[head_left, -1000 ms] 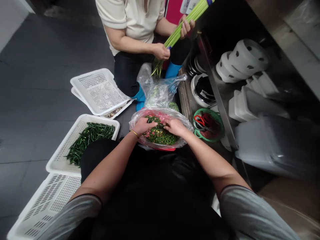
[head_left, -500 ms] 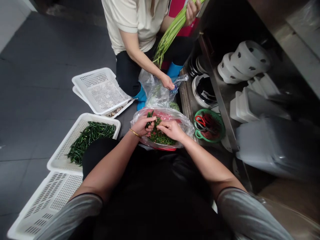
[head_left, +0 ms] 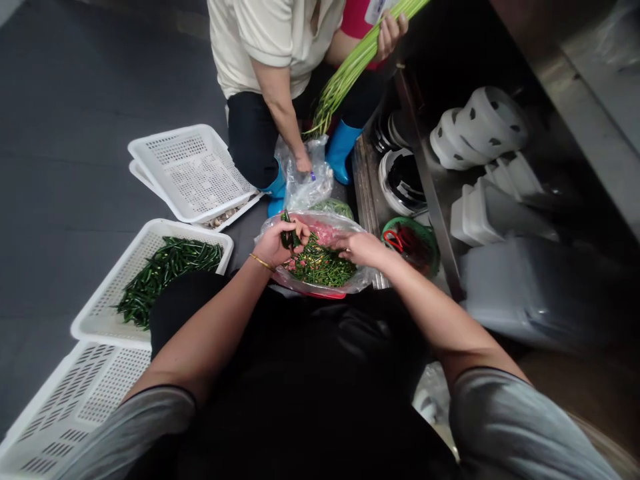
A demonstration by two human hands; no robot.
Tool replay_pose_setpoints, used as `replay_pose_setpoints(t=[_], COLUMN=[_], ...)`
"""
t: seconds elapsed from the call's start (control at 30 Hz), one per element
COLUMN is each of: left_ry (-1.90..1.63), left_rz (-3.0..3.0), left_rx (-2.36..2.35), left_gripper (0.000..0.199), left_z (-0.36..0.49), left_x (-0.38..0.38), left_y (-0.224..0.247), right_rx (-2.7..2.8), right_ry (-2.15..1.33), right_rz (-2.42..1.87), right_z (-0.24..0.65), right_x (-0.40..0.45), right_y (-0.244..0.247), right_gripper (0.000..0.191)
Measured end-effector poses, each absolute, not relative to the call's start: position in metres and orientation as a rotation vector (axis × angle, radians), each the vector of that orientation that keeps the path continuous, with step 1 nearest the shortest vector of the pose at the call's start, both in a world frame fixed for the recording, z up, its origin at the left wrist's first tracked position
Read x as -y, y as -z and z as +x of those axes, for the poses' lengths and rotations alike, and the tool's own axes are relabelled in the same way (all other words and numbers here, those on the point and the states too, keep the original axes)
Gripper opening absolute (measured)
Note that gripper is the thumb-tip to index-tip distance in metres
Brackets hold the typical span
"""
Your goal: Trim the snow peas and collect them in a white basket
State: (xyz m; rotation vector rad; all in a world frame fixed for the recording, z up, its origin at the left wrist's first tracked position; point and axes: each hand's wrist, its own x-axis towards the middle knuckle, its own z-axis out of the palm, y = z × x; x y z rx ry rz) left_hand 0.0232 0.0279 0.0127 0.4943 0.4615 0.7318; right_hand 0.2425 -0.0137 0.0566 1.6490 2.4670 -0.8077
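Several dark green chili peppers point(head_left: 287, 231) stand in my left hand point(head_left: 277, 243), whose fingers are wrapped round them. It is at the left rim of a plastic-lined basin point(head_left: 361, 283). Over the right side of that basin is my right hand point(head_left: 364, 249), apart from the left, its fingers loosely spread and slightly blurred, with nothing visible in them. Below both hands lies a heap of small green stems point(head_left: 325, 265) in the basin, with pinkish-red bits around it. To the left, a white perforated basket point(head_left: 95, 319) holds a pile of green chili peppers point(head_left: 165, 277).
Across from me a person point(head_left: 265, 40) holds a bunch of long green stalks point(head_left: 350, 70) and reaches into a clear plastic bag point(head_left: 313, 190). More white baskets point(head_left: 195, 173) lie at left. On the right are a green colander point(head_left: 430, 243) with red-handled scissors and a shelf of grey tubs point(head_left: 510, 287).
My right hand has moved right, away from the peppers in my left hand. The other person's lower hand has shifted left and down into the plastic bag. The view has shifted slightly.
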Motion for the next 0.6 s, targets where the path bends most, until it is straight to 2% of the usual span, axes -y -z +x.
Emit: replay_pose_setpoints(t=[0.13, 0.23, 0.3, 0.4, 0.47, 0.53, 0.6], left_ry=[-0.751, -0.725, -0.692, -0.627, -0.57, -0.523, -0.496], left_rz=[0.578, 0.693, 0.866, 1.124, 1.174, 1.125, 1.043], left_rx=[-0.525, -0.663, -0.763, -0.817, -0.823, -0.842, -0.844], left_gripper=[0.024, 0.029, 0.027, 0.03, 0.027, 0.023, 0.024], left_z=[0.021, 0.023, 0.026, 0.031, 0.035, 0.036, 0.035], left_x=[-0.027, -0.025, -0.024, -0.02, -0.016, -0.014, -0.014], left_y=[-0.013, -0.006, -0.003, -0.002, -0.003, -0.005, -0.007], right_rx=[-2.393, -2.491, -2.561, -2.504, -2.514, -2.673, -2.775], right_ry=[0.664, 0.747, 1.03, 1.697, 1.859, 1.562, 0.978], right_rz=[1.702, 1.771, 1.926, 2.07, 2.058, 2.106, 2.161], right_z=[0.239, 0.238, 0.239, 0.234, 0.225, 0.217, 0.215], right_x=[0.032, 0.028, 0.019, 0.01, 0.009, 0.009, 0.008], right_y=[-0.018, -0.018, -0.028, -0.047, -0.055, -0.06, -0.06], right_gripper=[0.016, 0.015, 0.018, 0.03, 0.032, 0.029, 0.023])
